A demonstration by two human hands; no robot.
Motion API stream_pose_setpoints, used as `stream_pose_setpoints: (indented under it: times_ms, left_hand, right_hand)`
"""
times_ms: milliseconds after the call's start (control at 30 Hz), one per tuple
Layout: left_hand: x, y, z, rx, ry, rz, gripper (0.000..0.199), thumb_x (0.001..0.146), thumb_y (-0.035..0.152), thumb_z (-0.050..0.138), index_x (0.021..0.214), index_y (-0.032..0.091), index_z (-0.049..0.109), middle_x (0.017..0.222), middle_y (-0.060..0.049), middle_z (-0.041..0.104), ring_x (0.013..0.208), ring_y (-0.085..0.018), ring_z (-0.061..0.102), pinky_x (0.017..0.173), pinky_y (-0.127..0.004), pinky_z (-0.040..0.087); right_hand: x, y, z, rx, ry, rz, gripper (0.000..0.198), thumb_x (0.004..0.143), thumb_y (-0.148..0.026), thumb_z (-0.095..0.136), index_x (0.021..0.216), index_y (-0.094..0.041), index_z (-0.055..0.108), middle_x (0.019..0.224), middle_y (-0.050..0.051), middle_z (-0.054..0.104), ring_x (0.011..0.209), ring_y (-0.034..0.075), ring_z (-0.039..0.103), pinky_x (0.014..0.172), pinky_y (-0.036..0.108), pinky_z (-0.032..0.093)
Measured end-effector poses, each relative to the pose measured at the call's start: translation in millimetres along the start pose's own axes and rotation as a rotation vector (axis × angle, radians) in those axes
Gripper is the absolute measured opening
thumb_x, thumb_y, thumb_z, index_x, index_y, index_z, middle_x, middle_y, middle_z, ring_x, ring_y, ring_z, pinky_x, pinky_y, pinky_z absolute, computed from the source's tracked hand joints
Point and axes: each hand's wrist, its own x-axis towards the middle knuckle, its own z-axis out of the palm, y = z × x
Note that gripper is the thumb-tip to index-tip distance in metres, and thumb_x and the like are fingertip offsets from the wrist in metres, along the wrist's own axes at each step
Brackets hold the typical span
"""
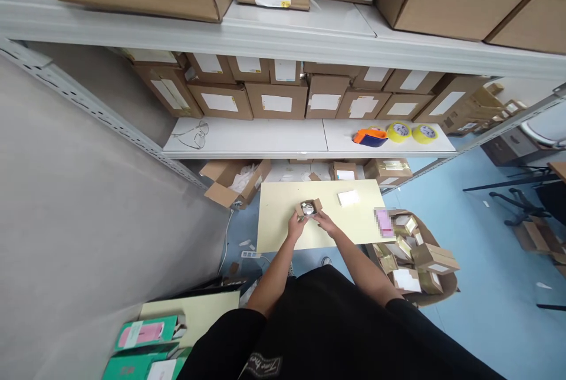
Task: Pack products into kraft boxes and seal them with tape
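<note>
Black shirt (336,315) nearest. Left hand (296,226) and right hand (326,223) both clamped on small open box (318,205), shiny item (308,209) inside, over cream table (276,209). Keep box level, squeeze sides lightly, fingers clear of the opening.

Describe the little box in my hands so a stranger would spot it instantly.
Look for the pale yellow table below the shelves. Near its middle, the left hand and right hand hold a small brown box between them. Unlike the flat white item nearby, it stands open, showing something silvery inside.
</note>
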Motion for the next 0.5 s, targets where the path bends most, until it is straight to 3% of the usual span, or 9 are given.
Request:
stream_pose_setpoints:
  times_ms: [133,300,400,500]
  left_hand:
    - [5,3,-18,0.186,0.027,0.010,0.037,0.076,0.033,0.081,0.108,0.018,0.074,0.100,-0.008,0.080,0.099,-0.026,0.073,0.092,-0.038,0.056]
    - [29,10,-72,0.277,0.093,0.037,0.029,0.078,0.029,0.077,0.104,0.016,0.075,0.097,-0.008,0.080,0.098,-0.027,0.074,0.091,-0.039,0.057]
    - [48,14,-108,0.306,0.159,0.071,0.026,0.081,0.025,0.074,0.106,0.016,0.073,0.100,-0.008,0.080,0.100,-0.026,0.074,0.093,-0.039,0.057]
    - [61,18,-134,0.334,0.176,0.114,0.028,0.083,0.016,0.070,0.111,0.014,0.071,0.105,-0.011,0.079,0.101,-0.026,0.074,0.094,-0.040,0.058]
  right_hand:
    - [13,5,32,0.113,0.053,-0.015,0.046,0.076,-0.064,0.074,0.099,-0.026,0.061,0.119,0.003,0.072,0.122,0.023,0.062,0.103,0.039,0.048]
    - [43,-23,84,0.142,0.034,-0.065,0.044,0.071,-0.060,0.076,0.087,-0.024,0.056,0.098,0.000,0.070,0.105,0.021,0.065,0.095,0.035,0.051]
    - [57,-41,121,0.133,-0.029,-0.081,0.045,0.073,-0.062,0.074,0.092,-0.024,0.060,0.098,0.001,0.070,0.103,0.021,0.066,0.093,0.034,0.052]
    - [65,-49,150,0.079,-0.068,-0.067,0.049,0.079,-0.063,0.070,0.109,-0.024,0.064,0.110,0.005,0.073,0.107,0.021,0.066,0.092,0.034,0.053]
